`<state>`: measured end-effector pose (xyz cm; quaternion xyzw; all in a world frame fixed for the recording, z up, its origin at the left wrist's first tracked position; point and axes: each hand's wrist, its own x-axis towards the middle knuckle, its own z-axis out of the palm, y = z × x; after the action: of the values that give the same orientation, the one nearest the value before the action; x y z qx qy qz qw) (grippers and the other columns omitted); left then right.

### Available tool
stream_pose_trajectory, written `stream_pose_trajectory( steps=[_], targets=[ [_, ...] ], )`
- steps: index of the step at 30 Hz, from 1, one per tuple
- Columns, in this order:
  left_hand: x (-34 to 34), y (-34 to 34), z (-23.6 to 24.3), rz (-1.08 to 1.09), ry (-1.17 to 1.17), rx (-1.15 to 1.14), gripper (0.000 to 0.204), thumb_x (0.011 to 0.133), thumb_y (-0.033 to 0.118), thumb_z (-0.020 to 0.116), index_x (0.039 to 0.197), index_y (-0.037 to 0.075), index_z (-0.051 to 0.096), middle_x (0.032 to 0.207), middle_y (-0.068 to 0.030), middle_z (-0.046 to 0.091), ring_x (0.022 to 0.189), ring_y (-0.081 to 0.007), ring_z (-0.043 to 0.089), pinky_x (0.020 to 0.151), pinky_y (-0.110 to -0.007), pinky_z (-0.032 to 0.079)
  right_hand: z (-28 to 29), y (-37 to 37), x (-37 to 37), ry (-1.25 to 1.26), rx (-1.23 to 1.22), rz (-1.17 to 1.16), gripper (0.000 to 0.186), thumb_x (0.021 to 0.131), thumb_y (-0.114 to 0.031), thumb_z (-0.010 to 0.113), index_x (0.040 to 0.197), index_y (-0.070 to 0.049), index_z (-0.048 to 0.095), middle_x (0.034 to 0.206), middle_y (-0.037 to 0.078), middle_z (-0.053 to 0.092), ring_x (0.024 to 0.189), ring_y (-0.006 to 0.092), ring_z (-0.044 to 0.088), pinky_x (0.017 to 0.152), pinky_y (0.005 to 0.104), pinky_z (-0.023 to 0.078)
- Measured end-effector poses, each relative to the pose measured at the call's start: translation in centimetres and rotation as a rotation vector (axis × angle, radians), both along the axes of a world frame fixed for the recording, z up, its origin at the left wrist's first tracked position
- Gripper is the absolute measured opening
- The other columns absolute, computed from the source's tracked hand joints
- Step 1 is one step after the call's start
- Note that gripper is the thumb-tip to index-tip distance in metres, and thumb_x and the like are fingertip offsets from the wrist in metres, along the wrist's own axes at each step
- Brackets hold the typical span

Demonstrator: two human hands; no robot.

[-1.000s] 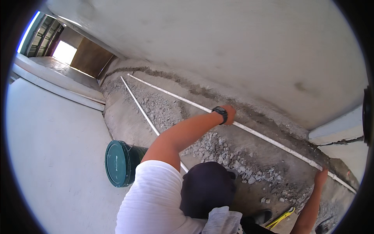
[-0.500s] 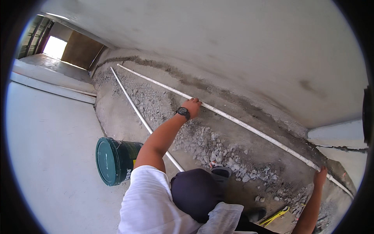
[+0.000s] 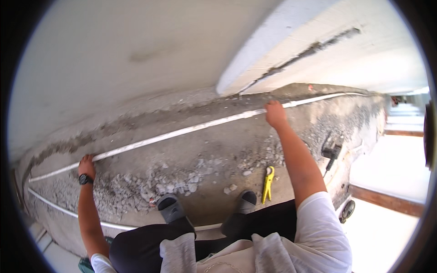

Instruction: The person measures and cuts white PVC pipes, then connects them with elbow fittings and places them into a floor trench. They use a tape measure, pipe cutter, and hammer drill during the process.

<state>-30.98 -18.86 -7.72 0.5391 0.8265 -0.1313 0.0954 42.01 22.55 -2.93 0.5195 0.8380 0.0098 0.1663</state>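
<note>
A long white plastic pipe (image 3: 182,132) runs across the floor beside the base of the wall, above a chipped groove. My left hand (image 3: 87,166), with a black watch at the wrist, is closed around the pipe toward its left end. Farther right, my right hand (image 3: 276,113) grips the same pipe just beside a thicker sleeve-like joint. Beyond that hand the pipe continues to the far right along the wall. Both arms are stretched wide apart. The fingertips are partly hidden behind the pipe.
Broken concrete rubble (image 3: 170,182) covers the floor before my sandalled feet. A yellow pipe cutter (image 3: 267,185) lies near my right foot, and a dark power tool (image 3: 332,150) lies farther right. A second white pipe (image 3: 59,207) passes behind my feet. The wall has a cut slot (image 3: 300,57).
My view has swung to the right, showing more pipe, the slotted wall and the power tool. Both hands remain on the pipe. The green bucket is now mostly out of view.
</note>
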Motion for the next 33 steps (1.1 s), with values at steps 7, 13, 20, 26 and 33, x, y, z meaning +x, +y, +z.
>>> stream_pose_trajectory(
  steps=[7, 13, 20, 26, 33],
  targets=[
    [1.0, 2.7, 0.7, 0.058, 0.006, 0.012, 0.037, 0.084, 0.003, 0.060, 0.120, 0.007, 0.054, 0.123, -0.0157, 0.056, 0.113, -0.0361, 0.055, 0.091, -0.046, 0.047, 1.5, 1.3, 0.7, -0.013, 0.049, 0.058, 0.022, 0.085, -0.012, 0.056, 0.104, -0.014, 0.068, 0.108, 0.008, 0.064, 0.110, 0.0280, 0.056, 0.093, 0.0454, 0.045],
    [-0.3, 4.3, 0.1, 0.103, 0.045, 0.098, 0.036, 0.086, 0.002, 0.058, 0.121, 0.005, 0.053, 0.121, -0.0183, 0.055, 0.112, -0.0385, 0.054, 0.091, -0.047, 0.047, 0.3, 3.5, -0.1, 0.083, 0.071, 0.013, 0.021, 0.088, -0.016, 0.057, 0.107, -0.014, 0.065, 0.108, 0.008, 0.063, 0.110, 0.0277, 0.056, 0.092, 0.0453, 0.045],
    [-2.8, 7.0, -1.9, 0.089, 0.069, 0.094, 0.034, 0.087, 0.002, 0.055, 0.122, 0.004, 0.052, 0.122, -0.0193, 0.055, 0.112, -0.0400, 0.055, 0.092, -0.047, 0.047, -0.1, 4.0, -1.2, 0.068, 0.079, 0.036, 0.019, 0.090, -0.023, 0.059, 0.105, -0.014, 0.064, 0.109, 0.008, 0.061, 0.108, 0.0280, 0.056, 0.091, 0.0458, 0.045],
    [-3.3, 9.7, -1.9, 0.070, 0.058, 0.110, 0.035, 0.088, 0.002, 0.053, 0.123, 0.004, 0.052, 0.125, -0.0197, 0.054, 0.113, -0.0402, 0.054, 0.091, -0.048, 0.048, -1.4, 4.8, -0.8, 0.105, 0.095, 0.032, 0.021, 0.089, -0.027, 0.061, 0.105, -0.014, 0.064, 0.107, 0.008, 0.061, 0.108, 0.0282, 0.056, 0.088, 0.0452, 0.047],
    [-3.4, 11.2, -1.9, 0.131, 0.018, 0.055, 0.039, 0.089, 0.004, 0.055, 0.127, 0.007, 0.051, 0.132, -0.0195, 0.051, 0.117, -0.0404, 0.053, 0.092, -0.049, 0.048, -1.3, 4.9, -1.4, 0.132, 0.051, 0.023, 0.024, 0.089, -0.026, 0.062, 0.108, -0.013, 0.064, 0.107, 0.009, 0.061, 0.109, 0.0288, 0.056, 0.089, 0.0442, 0.048]
  ],
)
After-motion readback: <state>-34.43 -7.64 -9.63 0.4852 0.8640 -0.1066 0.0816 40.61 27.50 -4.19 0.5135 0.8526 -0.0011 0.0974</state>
